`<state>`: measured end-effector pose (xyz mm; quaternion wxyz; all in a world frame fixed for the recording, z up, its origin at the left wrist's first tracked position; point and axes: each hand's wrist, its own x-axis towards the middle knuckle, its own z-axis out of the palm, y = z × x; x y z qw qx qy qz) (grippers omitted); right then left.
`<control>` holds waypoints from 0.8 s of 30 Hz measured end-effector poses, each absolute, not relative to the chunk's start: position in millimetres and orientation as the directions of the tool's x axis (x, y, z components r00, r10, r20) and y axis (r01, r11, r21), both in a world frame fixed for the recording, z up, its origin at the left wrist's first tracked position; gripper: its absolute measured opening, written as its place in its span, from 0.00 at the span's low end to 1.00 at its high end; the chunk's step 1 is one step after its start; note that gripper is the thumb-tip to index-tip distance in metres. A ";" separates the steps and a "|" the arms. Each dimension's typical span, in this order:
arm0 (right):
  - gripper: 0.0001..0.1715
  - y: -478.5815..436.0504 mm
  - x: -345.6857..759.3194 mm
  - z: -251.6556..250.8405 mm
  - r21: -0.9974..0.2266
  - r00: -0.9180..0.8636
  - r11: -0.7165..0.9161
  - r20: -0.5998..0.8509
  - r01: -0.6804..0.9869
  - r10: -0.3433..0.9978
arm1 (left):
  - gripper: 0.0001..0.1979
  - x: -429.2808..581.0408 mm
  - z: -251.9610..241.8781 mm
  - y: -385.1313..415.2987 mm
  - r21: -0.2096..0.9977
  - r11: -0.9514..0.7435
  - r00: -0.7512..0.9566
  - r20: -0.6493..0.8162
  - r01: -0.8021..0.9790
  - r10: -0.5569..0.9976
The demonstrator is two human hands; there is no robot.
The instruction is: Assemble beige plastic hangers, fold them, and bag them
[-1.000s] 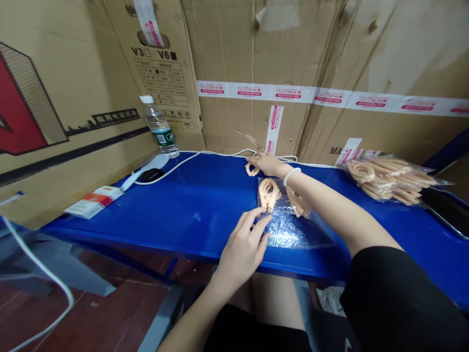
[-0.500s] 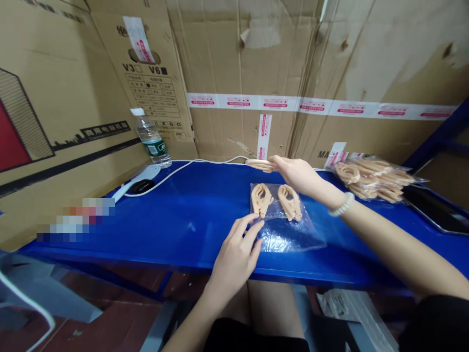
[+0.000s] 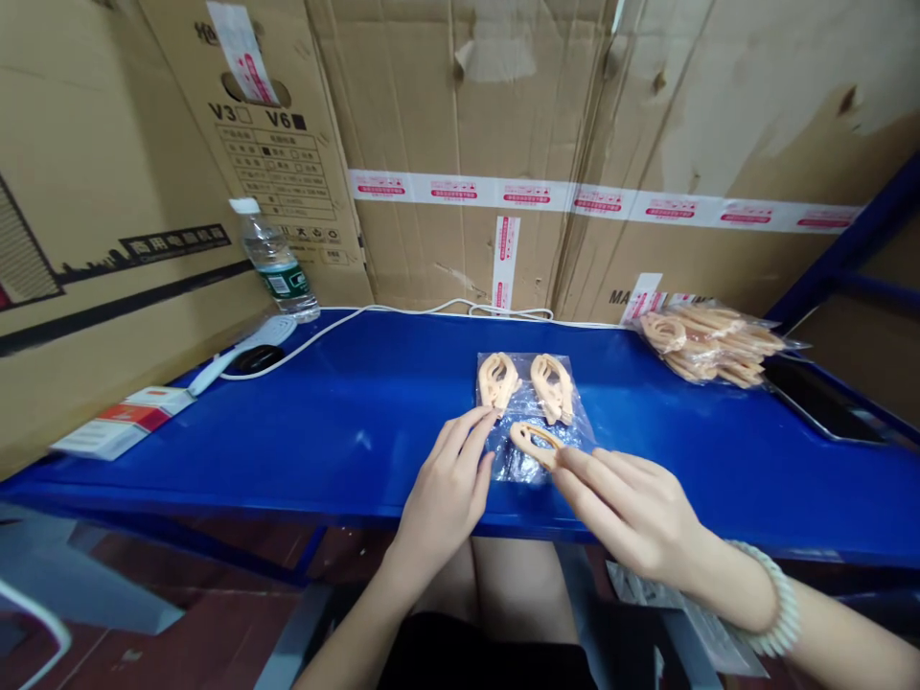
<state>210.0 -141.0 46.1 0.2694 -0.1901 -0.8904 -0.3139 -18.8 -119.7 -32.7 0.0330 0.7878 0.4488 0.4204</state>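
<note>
A clear plastic bag (image 3: pixel 518 450) lies flat on the blue table, with two beige folding clothes hangers (image 3: pixel 497 383) side by side on its far half. They are folded into loops; whether they lie inside the bag or on it I cannot tell. My left hand (image 3: pixel 449 470) rests at the bag's left edge, fingers stretched out and tips by the lower end of the left hanger. My right hand (image 3: pixel 629 503) pinches a third folded hanger (image 3: pixel 533 445) over the bag's near half, its far end hidden by the fingers.
At the back right sits a pile of bagged hangers (image 3: pixel 708 340), beside a dark phone-like device (image 3: pixel 823 402). A water bottle (image 3: pixel 280 273), a white cable (image 3: pixel 337 328), a black object (image 3: pixel 257 359) and a small box (image 3: pixel 126 422) stand left. Cardboard (image 3: pixel 460 115) walls the back.
My right hand has come from the table's back edge toward me, bringing the held hanger over the bag. My left hand stays at the bag. The view has shifted slightly.
</note>
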 end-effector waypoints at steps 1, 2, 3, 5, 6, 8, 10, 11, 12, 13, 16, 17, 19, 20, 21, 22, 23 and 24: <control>0.09 -134.6 203.8 44.4 0.498 -0.794 0.701 0.586 0.510 0.161 | 0.23 -18.5 -32.3 -119.9 0.431 -0.594 0.240 0.634 0.679 0.735; 0.09 -127.8 198.0 42.9 0.531 -0.805 0.676 0.572 0.511 0.159 | 0.23 -18.4 -32.0 -119.9 0.433 -0.594 0.238 0.636 0.678 0.734; 0.09 -121.1 192.5 41.5 0.556 -0.812 0.655 0.562 0.512 0.158 | 0.23 -18.2 -31.7 -119.9 0.434 -0.596 0.237 0.637 0.676 0.733; 0.11 -109.5 182.9 38.3 0.596 -0.820 0.610 0.546 0.523 0.170 | 0.23 -18.2 -31.2 -119.7 0.436 -0.600 0.238 0.640 0.671 0.731; 0.11 -105.1 179.0 36.4 0.613 -0.821 0.583 0.540 0.533 0.183 | 0.23 -18.2 -31.0 -119.6 0.435 -0.602 0.240 0.640 0.670 0.730; 0.12 -99.9 173.1 32.0 0.639 -0.814 0.520 0.533 0.566 0.231 | 0.23 -18.4 -30.7 -119.4 0.432 -0.603 0.245 0.639 0.670 0.730; 0.14 -100.1 170.9 27.0 0.644 -0.798 0.473 0.520 0.601 0.305 | 0.22 -18.6 -30.5 -119.2 0.433 -0.604 0.248 0.636 0.669 0.731; 0.15 -102.0 171.4 24.7 0.639 -0.788 0.463 0.515 0.615 0.336 | 0.22 -18.6 -30.5 -119.2 0.435 -0.605 0.249 0.636 0.667 0.731; 0.15 -104.8 172.8 22.7 0.632 -0.781 0.460 0.511 0.624 0.359 | 0.22 -18.5 -30.6 -119.2 0.436 -0.607 0.249 0.637 0.664 0.730; 0.15 -108.0 174.9 21.2 0.626 -0.778 0.462 0.508 0.628 0.369 | 0.22 -18.4 -30.7 -119.2 0.438 -0.609 0.249 0.637 0.662 0.729; 0.13 -117.1 182.1 20.4 0.626 -0.782 0.469 0.520 0.623 0.344 | 0.21 -18.0 -30.9 -119.5 0.435 -0.608 0.247 0.640 0.664 0.727; 0.12 -119.0 183.5 21.2 0.630 -0.783 0.467 0.529 0.621 0.328 | 0.21 -17.9 -30.9 -119.6 0.434 -0.606 0.243 0.641 0.667 0.728; 0.10 -119.8 183.7 23.7 0.626 -0.776 0.462 0.549 0.628 0.310 | 0.21 -17.9 -30.9 -119.8 0.433 -0.601 0.236 0.644 0.672 0.728; 0.11 -118.5 182.4 24.9 0.618 -0.770 0.462 0.554 0.636 0.318 | 0.21 -18.0 -30.9 -119.8 0.432 -0.601 0.236 0.644 0.673 0.728; 0.12 -116.0 180.3 25.6 0.609 -0.763 0.462 0.555 0.644 0.332 | 0.21 -18.2 -31.0 -119.7 0.431 -0.601 0.238 0.643 0.673 0.728; 0.14 -112.3 177.8 25.8 0.603 -0.756 0.458 0.553 0.653 0.350 | 0.22 -18.4 -31.2 -119.5 0.429 -0.602 0.242 0.641 0.674 0.728; 0.14 -107.6 175.2 25.2 0.601 -0.751 0.452 0.547 0.660 0.370 | 0.22 -18.7 -31.5 -119.3 0.427 -0.603 0.246 0.639 0.674 0.728; 0.15 -102.2 172.7 23.8 0.603 -0.749 0.444 0.536 0.663 0.389 | 0.22 -19.0 -32.0 -119.1 0.425 -0.603 0.249 0.638 0.675 0.728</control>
